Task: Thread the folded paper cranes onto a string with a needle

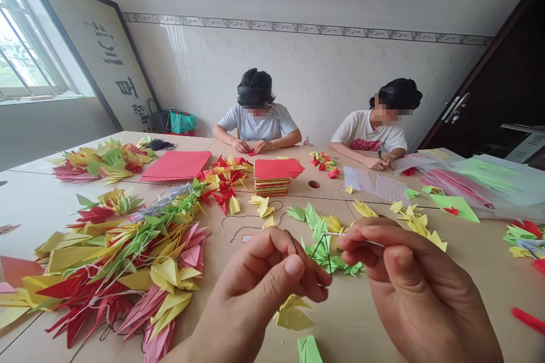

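My left hand [272, 278] is closed in a pinch on a dark thread [329, 258], which loops down between my two hands. My right hand [413, 272] pinches a thin silvery needle [335, 233] that points left toward my left fingers. The thread reaches the needle's left end. Behind my hands lie green folded paper pieces [315, 221], and a yellow folded piece [293, 313] sits below them. The lower part of the green group is partly hidden by my fingers.
A large pile of folded paper [170, 275] covers the left side. Stacked paper squares [271, 177] and red sheets [176, 165] stand mid-table. Two people work across the table [238, 346]. Plastic bags [502, 181] lie right.
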Demonstrator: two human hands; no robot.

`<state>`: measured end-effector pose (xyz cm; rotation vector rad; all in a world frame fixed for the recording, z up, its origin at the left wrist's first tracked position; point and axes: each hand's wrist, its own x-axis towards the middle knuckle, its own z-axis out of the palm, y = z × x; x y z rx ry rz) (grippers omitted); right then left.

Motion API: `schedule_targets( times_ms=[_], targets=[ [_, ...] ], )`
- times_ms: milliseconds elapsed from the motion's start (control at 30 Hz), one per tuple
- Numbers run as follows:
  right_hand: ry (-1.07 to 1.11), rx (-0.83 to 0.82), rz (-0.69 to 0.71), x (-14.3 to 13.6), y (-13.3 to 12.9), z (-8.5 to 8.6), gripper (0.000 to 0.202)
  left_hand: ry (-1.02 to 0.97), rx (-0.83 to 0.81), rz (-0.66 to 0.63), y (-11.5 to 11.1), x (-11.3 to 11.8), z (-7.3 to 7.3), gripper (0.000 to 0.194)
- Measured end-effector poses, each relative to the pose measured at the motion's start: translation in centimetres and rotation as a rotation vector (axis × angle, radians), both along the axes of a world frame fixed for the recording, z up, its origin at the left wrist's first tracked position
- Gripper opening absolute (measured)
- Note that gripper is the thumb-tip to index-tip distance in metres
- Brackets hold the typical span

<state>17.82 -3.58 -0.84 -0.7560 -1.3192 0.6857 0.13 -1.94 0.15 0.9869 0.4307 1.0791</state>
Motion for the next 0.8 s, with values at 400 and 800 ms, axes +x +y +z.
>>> schedule_targets(
  times_ms=[400, 800],
  targets=[
    [0.068, -0.007, 0.072, -0.3, -0.1, 1.1, 0.020, 0.642, 0.459, 0.384, 0.0, 0.1, 0.0, 0.007],
    [-0.233, -0.022, -0.173, -1.6, -0.6, 0.6, 0.018, 0.744, 0.702, 0.511, 0.1, -0.1, 0.0, 0.009]
  ],
)
